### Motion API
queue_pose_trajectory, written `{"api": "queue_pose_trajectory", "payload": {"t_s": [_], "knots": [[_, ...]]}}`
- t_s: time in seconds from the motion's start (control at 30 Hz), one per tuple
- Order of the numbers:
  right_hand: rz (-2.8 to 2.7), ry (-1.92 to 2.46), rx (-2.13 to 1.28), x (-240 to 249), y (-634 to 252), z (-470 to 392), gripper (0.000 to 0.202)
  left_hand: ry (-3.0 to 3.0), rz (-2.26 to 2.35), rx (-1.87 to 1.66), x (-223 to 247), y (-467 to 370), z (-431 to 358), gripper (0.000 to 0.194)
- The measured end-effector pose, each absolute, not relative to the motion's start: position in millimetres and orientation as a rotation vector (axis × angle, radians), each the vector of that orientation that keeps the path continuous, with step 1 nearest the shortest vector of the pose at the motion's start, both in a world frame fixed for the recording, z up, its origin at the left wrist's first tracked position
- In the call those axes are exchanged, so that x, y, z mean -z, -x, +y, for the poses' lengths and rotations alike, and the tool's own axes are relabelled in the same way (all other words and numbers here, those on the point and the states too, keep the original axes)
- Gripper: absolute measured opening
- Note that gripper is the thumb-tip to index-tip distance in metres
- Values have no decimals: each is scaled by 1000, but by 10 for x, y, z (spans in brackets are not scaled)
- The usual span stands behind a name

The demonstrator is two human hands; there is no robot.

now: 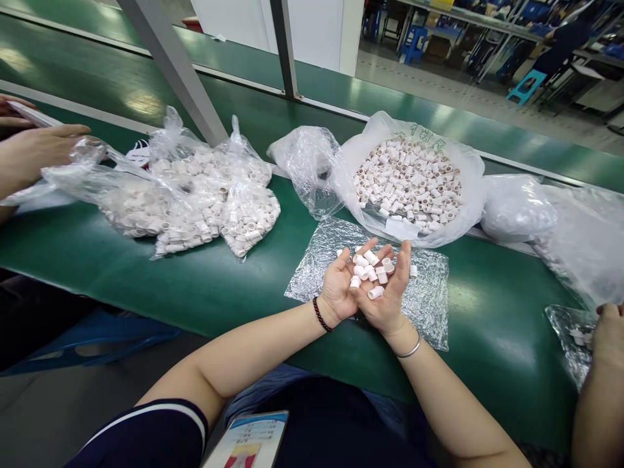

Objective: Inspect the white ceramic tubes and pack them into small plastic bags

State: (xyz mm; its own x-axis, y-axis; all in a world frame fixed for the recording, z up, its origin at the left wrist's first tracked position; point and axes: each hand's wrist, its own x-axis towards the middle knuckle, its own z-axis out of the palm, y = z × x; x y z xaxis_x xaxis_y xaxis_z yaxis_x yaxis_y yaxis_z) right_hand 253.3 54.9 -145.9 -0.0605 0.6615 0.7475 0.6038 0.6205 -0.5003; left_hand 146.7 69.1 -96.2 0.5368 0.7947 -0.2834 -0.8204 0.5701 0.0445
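across both hands (337, 290), short white hollow tubes (372, 273)

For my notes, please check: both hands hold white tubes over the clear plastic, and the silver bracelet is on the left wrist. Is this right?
The wrist is wrong: the head view shows the silver bracelet on the right wrist. The left hand and right hand hold white tubes over the clear plastic.

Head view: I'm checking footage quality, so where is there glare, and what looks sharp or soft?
Head view: pale glare on the table toward the right, bright glints across the crinkled sheet; same head view, the hands and the white pieces in them look fairly crisp, the far stools softer.
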Motion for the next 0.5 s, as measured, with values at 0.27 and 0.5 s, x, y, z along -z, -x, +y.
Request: {"api": "queue_pose_trajectory", "payload": {"t_s": [0.27,0.5], "knots": [[-1687,1101,-201,1443,-2516,512,72,61,198,-978,990,-1467,686,68],[-1678,1072,-243,1476,-2531,522,70,74,194,-974,1019,-1465,693,71]]}}
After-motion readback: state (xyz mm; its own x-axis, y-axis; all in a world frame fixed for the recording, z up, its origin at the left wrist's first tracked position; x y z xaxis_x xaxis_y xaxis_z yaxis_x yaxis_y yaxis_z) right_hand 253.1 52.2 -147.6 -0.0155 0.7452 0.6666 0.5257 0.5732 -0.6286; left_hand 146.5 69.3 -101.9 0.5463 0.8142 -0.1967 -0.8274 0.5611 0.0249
